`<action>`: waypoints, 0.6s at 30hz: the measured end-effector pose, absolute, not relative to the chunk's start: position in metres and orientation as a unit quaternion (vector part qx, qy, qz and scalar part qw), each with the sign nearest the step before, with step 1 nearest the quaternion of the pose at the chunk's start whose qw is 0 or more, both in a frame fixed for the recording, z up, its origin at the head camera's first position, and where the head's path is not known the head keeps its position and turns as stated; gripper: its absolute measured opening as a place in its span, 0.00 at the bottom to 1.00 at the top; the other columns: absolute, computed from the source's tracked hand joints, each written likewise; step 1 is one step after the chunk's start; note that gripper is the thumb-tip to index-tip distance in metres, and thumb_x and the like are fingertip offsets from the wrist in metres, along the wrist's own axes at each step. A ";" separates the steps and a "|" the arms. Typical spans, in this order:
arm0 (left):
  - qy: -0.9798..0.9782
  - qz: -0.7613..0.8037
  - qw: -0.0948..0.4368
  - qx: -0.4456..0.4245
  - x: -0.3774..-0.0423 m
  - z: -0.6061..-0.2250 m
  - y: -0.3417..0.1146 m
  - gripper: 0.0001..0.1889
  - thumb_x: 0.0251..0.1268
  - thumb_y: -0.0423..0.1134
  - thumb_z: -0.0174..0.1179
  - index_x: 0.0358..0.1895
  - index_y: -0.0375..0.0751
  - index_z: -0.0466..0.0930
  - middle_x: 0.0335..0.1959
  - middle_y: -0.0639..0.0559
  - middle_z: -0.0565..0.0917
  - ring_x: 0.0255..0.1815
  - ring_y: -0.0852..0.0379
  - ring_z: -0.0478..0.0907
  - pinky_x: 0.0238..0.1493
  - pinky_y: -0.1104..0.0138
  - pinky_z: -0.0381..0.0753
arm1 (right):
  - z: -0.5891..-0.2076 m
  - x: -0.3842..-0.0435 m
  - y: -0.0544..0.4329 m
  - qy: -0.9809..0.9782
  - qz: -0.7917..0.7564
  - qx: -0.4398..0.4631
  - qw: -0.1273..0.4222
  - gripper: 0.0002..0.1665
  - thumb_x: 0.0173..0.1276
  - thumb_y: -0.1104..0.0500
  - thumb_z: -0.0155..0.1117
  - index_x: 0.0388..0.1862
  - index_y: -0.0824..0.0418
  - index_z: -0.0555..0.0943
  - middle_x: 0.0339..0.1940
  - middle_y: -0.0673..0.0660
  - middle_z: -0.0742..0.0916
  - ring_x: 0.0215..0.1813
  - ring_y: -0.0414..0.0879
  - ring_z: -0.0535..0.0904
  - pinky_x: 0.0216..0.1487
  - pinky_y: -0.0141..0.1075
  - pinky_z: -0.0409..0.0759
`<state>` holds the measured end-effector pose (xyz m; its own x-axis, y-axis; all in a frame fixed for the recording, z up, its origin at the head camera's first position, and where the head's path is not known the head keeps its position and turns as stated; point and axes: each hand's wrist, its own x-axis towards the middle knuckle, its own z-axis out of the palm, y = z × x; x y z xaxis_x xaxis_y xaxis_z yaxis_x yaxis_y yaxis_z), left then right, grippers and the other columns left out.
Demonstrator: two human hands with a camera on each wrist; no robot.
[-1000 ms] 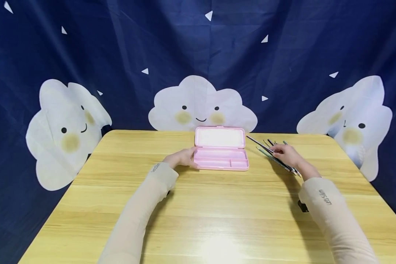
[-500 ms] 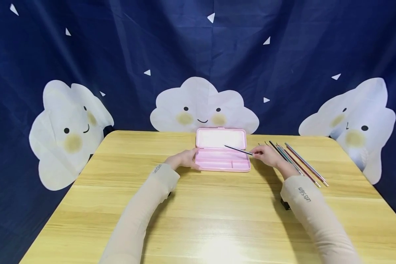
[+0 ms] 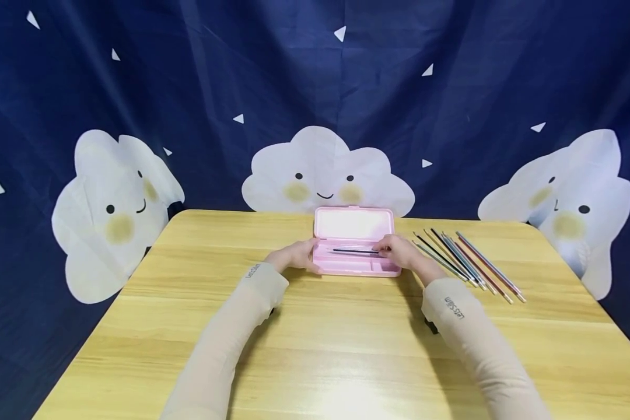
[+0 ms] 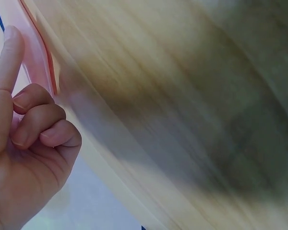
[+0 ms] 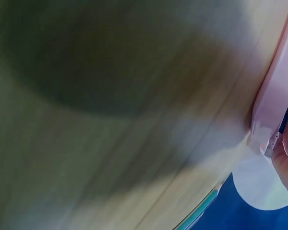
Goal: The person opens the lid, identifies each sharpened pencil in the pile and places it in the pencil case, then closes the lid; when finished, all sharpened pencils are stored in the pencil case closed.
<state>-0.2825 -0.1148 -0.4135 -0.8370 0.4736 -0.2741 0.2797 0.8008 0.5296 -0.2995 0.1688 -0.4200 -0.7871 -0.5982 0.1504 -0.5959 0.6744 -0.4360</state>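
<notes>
A pink pencil case (image 3: 346, 265) lies with its lid raised on the wooden table. My left hand (image 3: 299, 255) holds its left end, spanning it from back to front. In the left wrist view, several fingers (image 4: 41, 117) are curled close by the case wall (image 4: 36, 52). Over the right part of the case, my right hand (image 3: 396, 249) pinches a dark pencil (image 3: 354, 251) near its end. That pencil lies lengthwise over the long back compartment. In the right wrist view, its eraser end (image 5: 270, 148) pokes out beside the fingertips, near the case's side.
Several pencils (image 3: 469, 262) lie loosely fanned on the table (image 3: 315, 338), right of the case. The case has a divider and smaller front compartments. A dark blue curtain (image 3: 210, 87) with clouds hangs right behind the table's far edge.
My right hand has lifted one dark pencil from the pile and carried it left into the case. The other pencils have been left spread on the table. My left hand stays at the case.
</notes>
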 end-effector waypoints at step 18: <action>0.926 0.248 0.202 0.199 -0.283 -0.413 -0.115 0.50 0.49 0.45 0.68 0.70 0.32 0.45 0.66 0.33 0.60 0.67 0.43 0.57 0.68 0.59 0.55 | -0.432 -0.315 0.156 0.888 -0.277 -0.365 0.037 0.08 0.58 0.71 0.59 0.33 0.65 0.85 0.34 0.59 0.86 0.42 0.53 0.80 0.48 0.46 0.77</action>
<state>-0.2828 -0.1148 -0.4131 -0.8389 0.4694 -0.2756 0.2690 0.7977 0.5397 -0.3154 0.1561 -0.4324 -0.7308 -0.6686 0.1376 -0.6280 0.5796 -0.5193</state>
